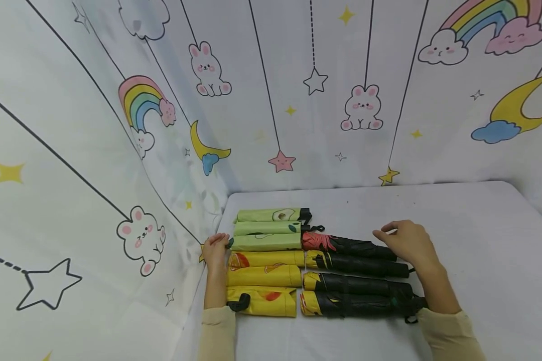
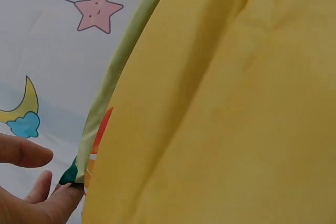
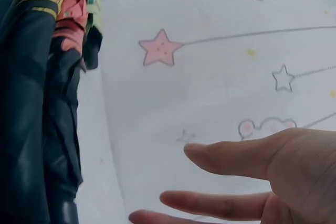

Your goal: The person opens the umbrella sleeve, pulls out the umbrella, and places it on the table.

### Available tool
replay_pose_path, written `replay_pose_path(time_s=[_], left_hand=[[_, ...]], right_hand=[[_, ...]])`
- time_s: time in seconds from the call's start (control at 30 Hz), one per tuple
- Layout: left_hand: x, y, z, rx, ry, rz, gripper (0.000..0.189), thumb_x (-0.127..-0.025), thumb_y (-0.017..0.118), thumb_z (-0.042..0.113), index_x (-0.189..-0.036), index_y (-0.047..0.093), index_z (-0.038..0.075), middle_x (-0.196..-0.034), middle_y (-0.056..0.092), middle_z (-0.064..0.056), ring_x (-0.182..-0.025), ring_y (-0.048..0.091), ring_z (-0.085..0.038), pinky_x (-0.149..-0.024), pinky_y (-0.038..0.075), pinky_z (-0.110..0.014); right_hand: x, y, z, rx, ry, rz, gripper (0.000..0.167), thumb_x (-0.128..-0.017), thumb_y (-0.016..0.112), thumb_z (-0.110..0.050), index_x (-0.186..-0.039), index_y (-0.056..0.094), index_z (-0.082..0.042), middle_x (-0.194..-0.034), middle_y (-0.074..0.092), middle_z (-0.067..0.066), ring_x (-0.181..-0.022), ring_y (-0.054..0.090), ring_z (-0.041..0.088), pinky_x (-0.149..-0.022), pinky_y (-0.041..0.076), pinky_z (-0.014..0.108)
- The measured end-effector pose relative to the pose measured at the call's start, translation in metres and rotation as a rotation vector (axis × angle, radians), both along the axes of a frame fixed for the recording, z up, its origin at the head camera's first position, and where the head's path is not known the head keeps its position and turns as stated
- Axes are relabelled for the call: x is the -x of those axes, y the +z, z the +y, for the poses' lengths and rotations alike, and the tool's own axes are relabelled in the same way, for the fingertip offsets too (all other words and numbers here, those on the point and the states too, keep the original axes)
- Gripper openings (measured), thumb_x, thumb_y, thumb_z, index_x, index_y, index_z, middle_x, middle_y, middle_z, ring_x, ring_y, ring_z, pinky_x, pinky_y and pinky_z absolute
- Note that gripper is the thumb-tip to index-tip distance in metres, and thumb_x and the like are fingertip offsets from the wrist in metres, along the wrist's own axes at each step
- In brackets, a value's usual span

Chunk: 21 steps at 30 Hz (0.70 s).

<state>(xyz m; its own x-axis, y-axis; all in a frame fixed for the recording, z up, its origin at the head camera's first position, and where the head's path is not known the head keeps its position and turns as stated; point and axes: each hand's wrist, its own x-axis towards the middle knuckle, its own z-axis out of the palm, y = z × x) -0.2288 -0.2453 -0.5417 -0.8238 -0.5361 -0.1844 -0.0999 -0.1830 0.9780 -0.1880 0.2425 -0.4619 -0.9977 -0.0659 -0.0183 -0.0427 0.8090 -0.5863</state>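
Folded umbrellas lie in two columns on the white table. My left hand (image 1: 216,250) is at the left end of the lowest light green umbrella (image 1: 266,242), one finger touching its dark green tip in the left wrist view. Beneath it in the same column are yellow umbrellas with orange-slice prints, such as the top yellow umbrella (image 1: 271,258). My right hand (image 1: 411,244) hovers by the right end of the red-and-black umbrella (image 1: 352,246), holding nothing, with its thumb and fingers apart. In the right wrist view that umbrella (image 3: 63,103) is at the left, away from the fingers.
Two more green umbrellas, one with an avocado print (image 1: 262,215), lie at the back. Several black umbrellas with yellow ends, like the front one (image 1: 361,304), fill the right column. A white cloth with rabbits and stars (image 1: 282,161) stands behind and left of the table (image 1: 492,240).
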Motion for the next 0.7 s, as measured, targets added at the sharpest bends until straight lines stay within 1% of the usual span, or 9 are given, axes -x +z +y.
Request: replay_pose_path(time_s=[0.1, 0.2, 0.37, 0.47, 0.57, 0.63, 0.7], left_hand=[[-0.002, 0.002, -0.001, 0.033, -0.019, -0.016, 0.04, -0.101, 0.061, 0.001, -0.138, 0.05, -0.01, -0.139, 0.057, -0.026, -0.132, 0.058, -0.036, -0.107, 0.048, -0.041], [-0.004, 0.004, -0.002, 0.058, -0.036, -0.021, 0.04, -0.102, 0.063, 0.005, -0.138, 0.051, -0.007, -0.139, 0.058, -0.023, -0.13, 0.056, -0.035, -0.112, 0.044, -0.045], [-0.004, 0.009, -0.003, 0.108, -0.047, -0.021, 0.038, -0.101, 0.064, 0.007, -0.136, 0.054, -0.006, -0.137, 0.06, -0.021, -0.127, 0.057, -0.033, -0.112, 0.045, -0.046], [-0.001, 0.014, -0.004, 0.114, -0.036, 0.006, 0.037, -0.101, 0.063, 0.004, -0.134, 0.054, -0.008, -0.136, 0.06, -0.025, -0.127, 0.058, -0.036, -0.111, 0.046, -0.049], [0.001, 0.018, -0.006, 0.109, -0.04, 0.023, 0.037, -0.1, 0.063, 0.002, -0.134, 0.053, -0.01, -0.136, 0.059, -0.027, -0.127, 0.059, -0.037, -0.112, 0.044, -0.052], [0.003, 0.02, -0.007, 0.107, -0.048, 0.023, 0.038, -0.1, 0.063, 0.002, -0.135, 0.053, -0.01, -0.137, 0.059, -0.027, -0.127, 0.059, -0.036, -0.112, 0.044, -0.052], [0.004, 0.02, -0.008, 0.11, -0.055, 0.014, 0.038, -0.1, 0.063, 0.003, -0.136, 0.052, -0.009, -0.137, 0.059, -0.025, -0.128, 0.059, -0.035, -0.11, 0.046, -0.048]], right_hand=[[0.007, 0.002, -0.01, 0.022, 0.028, 0.008, 0.05, -0.1, 0.068, -0.041, -0.119, 0.073, 0.005, -0.112, 0.074, 0.029, -0.096, 0.071, 0.045, -0.074, 0.059, 0.056], [0.016, 0.001, -0.02, 0.044, 0.058, 0.014, 0.047, -0.099, 0.07, -0.039, -0.117, 0.075, 0.004, -0.112, 0.074, 0.027, -0.099, 0.07, 0.046, -0.079, 0.058, 0.059], [0.031, -0.005, -0.037, 0.068, 0.105, 0.027, 0.042, -0.099, 0.071, -0.036, -0.115, 0.076, 0.003, -0.111, 0.075, 0.024, -0.102, 0.069, 0.045, -0.084, 0.057, 0.061], [0.039, -0.008, -0.047, 0.076, 0.128, 0.032, 0.04, -0.099, 0.072, -0.034, -0.114, 0.076, 0.003, -0.11, 0.075, 0.022, -0.103, 0.07, 0.042, -0.085, 0.057, 0.059], [0.045, -0.011, -0.055, 0.078, 0.145, 0.025, 0.039, -0.099, 0.072, -0.034, -0.112, 0.077, 0.002, -0.108, 0.075, 0.021, -0.1, 0.07, 0.04, -0.083, 0.058, 0.057], [0.05, -0.013, -0.059, 0.083, 0.151, 0.016, 0.038, -0.099, 0.072, -0.033, -0.113, 0.077, 0.002, -0.108, 0.076, 0.02, -0.098, 0.071, 0.039, -0.082, 0.059, 0.056], [0.054, -0.015, -0.063, 0.083, 0.157, 0.01, 0.039, -0.099, 0.072, -0.034, -0.113, 0.077, 0.002, -0.108, 0.076, 0.02, -0.098, 0.071, 0.039, -0.082, 0.059, 0.055]])
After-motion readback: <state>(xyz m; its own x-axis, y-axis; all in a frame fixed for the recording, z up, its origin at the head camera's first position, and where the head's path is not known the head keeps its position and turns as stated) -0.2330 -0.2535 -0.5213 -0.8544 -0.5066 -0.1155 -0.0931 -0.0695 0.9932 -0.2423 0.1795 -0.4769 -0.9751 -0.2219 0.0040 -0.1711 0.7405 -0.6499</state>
